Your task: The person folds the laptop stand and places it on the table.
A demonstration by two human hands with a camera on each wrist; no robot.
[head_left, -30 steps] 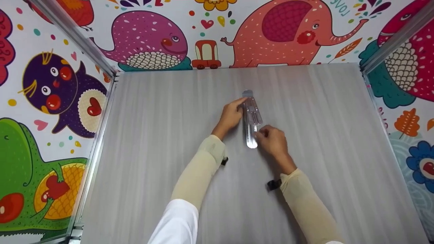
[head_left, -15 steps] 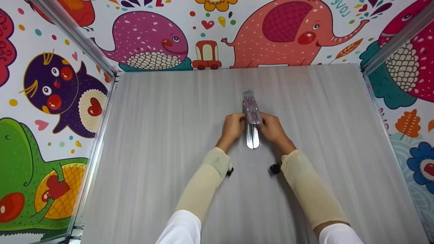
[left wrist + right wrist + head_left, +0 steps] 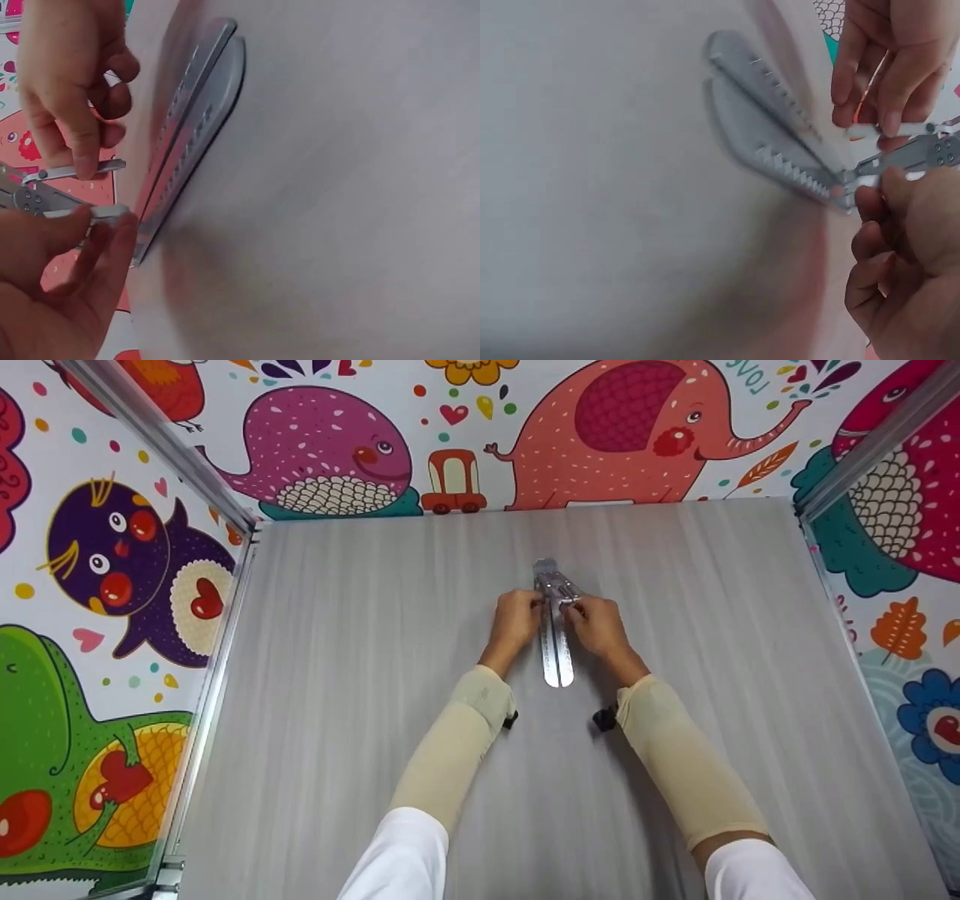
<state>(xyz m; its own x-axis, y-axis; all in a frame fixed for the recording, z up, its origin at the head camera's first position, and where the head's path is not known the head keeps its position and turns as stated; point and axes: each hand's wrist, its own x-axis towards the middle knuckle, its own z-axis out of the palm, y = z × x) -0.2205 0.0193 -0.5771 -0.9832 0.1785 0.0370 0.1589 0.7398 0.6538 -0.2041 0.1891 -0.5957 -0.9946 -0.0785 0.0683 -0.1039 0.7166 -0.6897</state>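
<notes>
A silver folding metal stand, apparently a laptop stand (image 3: 551,660), lies lengthwise on the board, two long notched bars side by side towards the person. Its hinged upper part is raised near the far end. My left hand (image 3: 516,619) pinches one short arm on the left side; my right hand (image 3: 600,624) pinches the matching arm on the right. In the left wrist view a pinched arm (image 3: 109,212) sits between the left thumb and fingers, and the notched bars (image 3: 199,124) rest below. The right wrist view shows the same bars (image 3: 750,135), slightly spread apart.
The stand rests on a wide grey wood-grain board (image 3: 360,660). Walls printed with cartoon animals (image 3: 622,435) rise at the back and both sides. Metal frame rails (image 3: 202,712) run along the edges. Black wrist cameras (image 3: 604,718) hang by both wrists.
My left hand came back from the far end to the stand's side, and my right hand moved up opposite it. The upper part has since lifted, exposing more of the bars.
</notes>
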